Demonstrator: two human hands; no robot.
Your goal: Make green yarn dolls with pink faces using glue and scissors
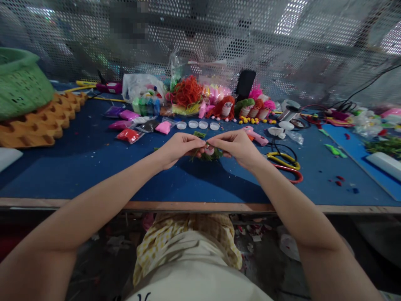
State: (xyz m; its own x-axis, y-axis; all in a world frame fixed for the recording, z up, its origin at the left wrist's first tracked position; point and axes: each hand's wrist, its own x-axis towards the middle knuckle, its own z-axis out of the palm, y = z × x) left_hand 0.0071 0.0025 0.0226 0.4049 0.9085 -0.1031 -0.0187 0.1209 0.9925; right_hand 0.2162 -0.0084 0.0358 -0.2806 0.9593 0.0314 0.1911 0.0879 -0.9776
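Observation:
A small doll with green strands and a pale pink round part point(209, 150) is held between my two hands above the blue table. My left hand point(181, 147) comes in from the left, its thumb and forefinger pinched together at the doll's top. From the other side my right hand point(240, 146) pinches at the same spot, the fingertips of both hands almost touching. What lies right between the fingertips is too small to make out. Just behind the hands lies a small green bundle point(199, 134). Close to my right hand is a pink glue gun point(257, 136).
Finished dolls point(227, 108) with coloured hair stand at the back beside orange yarn point(188, 91). Clay packets point(129, 135) and small clear lids point(203, 125) lie nearer. Scissors with red handles point(293, 175) are at right. A green basket point(23, 83) sits on an egg tray point(46, 125).

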